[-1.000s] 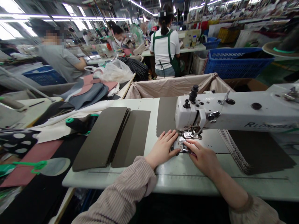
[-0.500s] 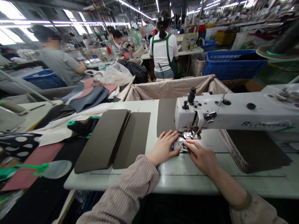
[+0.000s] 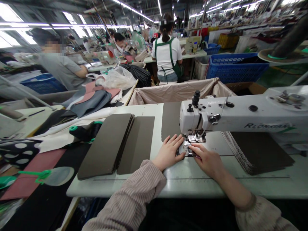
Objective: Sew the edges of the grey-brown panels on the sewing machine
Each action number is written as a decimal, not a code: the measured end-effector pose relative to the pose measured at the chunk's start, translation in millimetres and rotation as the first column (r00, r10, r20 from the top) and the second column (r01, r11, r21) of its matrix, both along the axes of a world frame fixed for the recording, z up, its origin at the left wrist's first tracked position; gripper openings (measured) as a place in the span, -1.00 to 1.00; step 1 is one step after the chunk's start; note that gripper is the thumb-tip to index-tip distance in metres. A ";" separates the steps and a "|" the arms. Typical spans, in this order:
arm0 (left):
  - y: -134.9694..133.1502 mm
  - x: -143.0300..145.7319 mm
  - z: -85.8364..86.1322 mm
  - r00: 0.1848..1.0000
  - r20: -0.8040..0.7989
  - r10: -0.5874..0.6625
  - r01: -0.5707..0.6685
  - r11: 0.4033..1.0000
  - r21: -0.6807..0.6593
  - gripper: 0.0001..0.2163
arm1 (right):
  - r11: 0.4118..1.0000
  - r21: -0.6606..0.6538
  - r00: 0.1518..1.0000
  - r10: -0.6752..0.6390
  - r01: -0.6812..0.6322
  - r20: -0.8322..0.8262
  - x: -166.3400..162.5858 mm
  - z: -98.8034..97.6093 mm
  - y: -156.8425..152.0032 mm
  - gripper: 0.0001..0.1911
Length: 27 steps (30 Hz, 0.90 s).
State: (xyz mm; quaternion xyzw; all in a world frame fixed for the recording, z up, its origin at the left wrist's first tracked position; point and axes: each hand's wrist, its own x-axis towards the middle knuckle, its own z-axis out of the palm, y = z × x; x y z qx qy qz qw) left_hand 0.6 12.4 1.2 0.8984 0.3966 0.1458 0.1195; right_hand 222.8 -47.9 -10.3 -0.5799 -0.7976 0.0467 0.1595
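My left hand (image 3: 169, 151) lies flat on the sewing table with its fingers spread. Its fingertips reach the edge of a grey-brown panel (image 3: 169, 125) and the metal plate beside the presser foot (image 3: 196, 138). Just in front of the foot, my right hand (image 3: 209, 160) has its fingers drawn together low over the metal plate (image 3: 184, 148). What those fingers pinch, if anything, is hidden beneath them. The white sewing machine (image 3: 216, 112) stands above and to the right of both hands. Part of the panel passes out of sight behind the machine head.
Left of my hands lie a stack of grey-brown panels (image 3: 106, 144) and a thinner pile (image 3: 138, 144). Another stack (image 3: 260, 152) sits under the machine arm. A black thread cone (image 3: 83, 131) and fabric scraps lie further left. Beyond the table are a cloth-lined bin (image 3: 173, 93) and co-workers.
The camera view has shifted slightly, so the machine and right stack appear a little further left. Both hands stay at the metal plate, with the right fingers moved only slightly.
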 end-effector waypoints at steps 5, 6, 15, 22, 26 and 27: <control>-0.7 0.1 0.2 1.000 -0.015 0.001 -0.001 1.000 0.022 -0.36 | 1.000 0.009 1.000 -0.004 0.004 -0.002 -0.2 -0.1 0.3 -0.50; -0.7 0.2 -0.1 1.000 -0.018 0.002 -0.002 1.000 0.027 -0.35 | 1.000 0.012 1.000 -0.004 0.004 -0.005 -0.4 0.2 0.4 -0.50; 5.6 1.2 -6.5 1.000 -0.019 0.019 -0.018 0.997 0.070 -0.27 | 1.000 0.022 0.999 -0.006 0.006 -0.032 -0.7 1.3 1.0 -0.54; -52.2 -0.9 10.7 0.995 0.022 0.100 -0.101 0.994 0.046 -0.31 | 0.998 0.068 0.999 -0.014 0.018 -0.048 1.2 5.2 -0.8 -0.61; -122.2 -9.5 9.9 0.995 0.000 0.103 -0.103 0.995 0.002 -0.14 | 0.999 0.031 0.998 -0.023 0.024 -0.051 3.2 5.5 -2.4 -0.64; -136.4 -11.4 8.7 0.994 -0.007 0.106 -0.106 0.994 -0.008 -0.14 | 0.999 0.020 0.998 -0.024 0.026 -0.051 3.6 5.4 -2.9 -0.64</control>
